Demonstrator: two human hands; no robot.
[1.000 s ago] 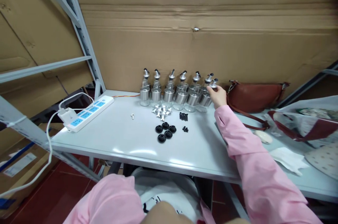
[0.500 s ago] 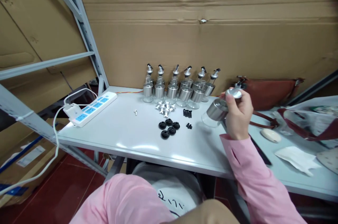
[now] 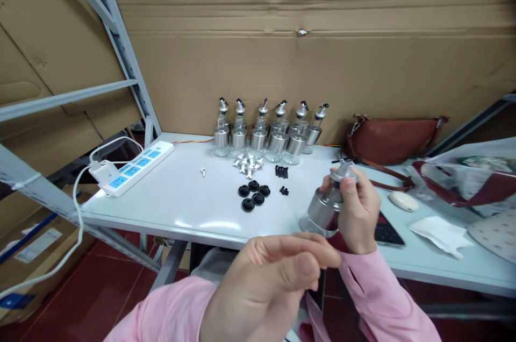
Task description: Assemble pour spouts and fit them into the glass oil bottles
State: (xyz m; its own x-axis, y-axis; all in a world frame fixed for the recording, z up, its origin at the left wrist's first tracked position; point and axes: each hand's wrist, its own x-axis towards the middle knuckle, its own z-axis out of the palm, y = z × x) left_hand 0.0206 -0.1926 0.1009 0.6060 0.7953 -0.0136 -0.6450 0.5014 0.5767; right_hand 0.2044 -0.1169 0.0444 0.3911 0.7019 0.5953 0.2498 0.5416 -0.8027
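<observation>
Head view.

Right hand [image 3: 358, 213]: closed about the neck and top of one bottle, just beyond the left hand's fingertips. The narrow neck presumably offers the surest hold.

Held bottle [image 3: 322, 207]: glass with a steel band, tilted, its base leaning away to the left of the right hand; whether it touches the table [image 3: 193, 202] cannot be told. Its metal pourer top [image 3: 344, 171] is seated at the neck, against the thumb.

Left hand [image 3: 274, 277]: nearest the camera, half-curled, thumb close to the fingers, nothing seen in it; apart from the bottle, perhaps kept loose for ready use.

Front bottles [image 3: 258, 138]: five, no tops seen, well beyond both hands. Rear bottles [image 3: 263, 107]: six, with pourers, close behind them, apparently lined up to leave the nearer surface for small parts.

Small parts, beyond the left hand: black stoppers [image 3: 248, 204], five, grouped; silver-white pieces [image 3: 249, 165], heaped; black spouts [image 3: 281, 171], side by side; black bits [image 3: 284, 190], nearer the hands. The separate clusters suggest sorting by kind.

Right of the right hand: a dark phone [image 3: 389, 230], a white tissue [image 3: 441, 234].
</observation>
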